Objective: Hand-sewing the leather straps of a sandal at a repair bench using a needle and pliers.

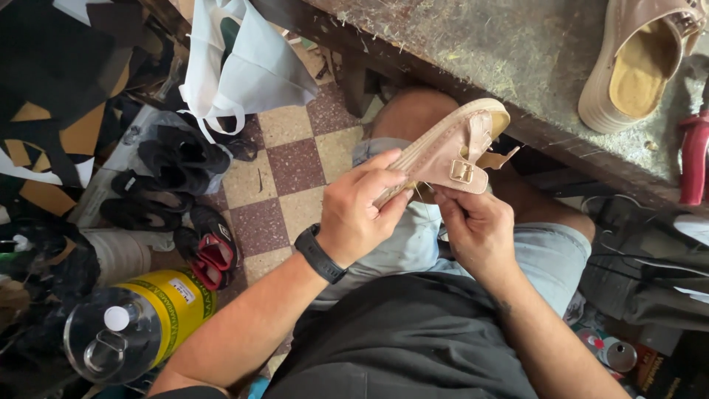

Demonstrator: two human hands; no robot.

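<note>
A tan sandal [456, 151] with a gold buckle and pale sole is held over my lap, sole edge turned up. My left hand [360, 214], with a black watch on the wrist, grips its sole edge from the left. My right hand [476, 225] pinches the sandal's lower side just under the buckle. A matching tan sandal [639, 63] lies on the worn workbench [517, 52] at the upper right.
A white cloth bag [244, 63] hangs at the upper left over a checkered floor [284, 159]. Dark shoes and sandals [173, 177] lie in a pile on the left. A yellow can with a clear lid [140, 325] stands at the lower left. A red tool [694, 155] rests on the bench edge.
</note>
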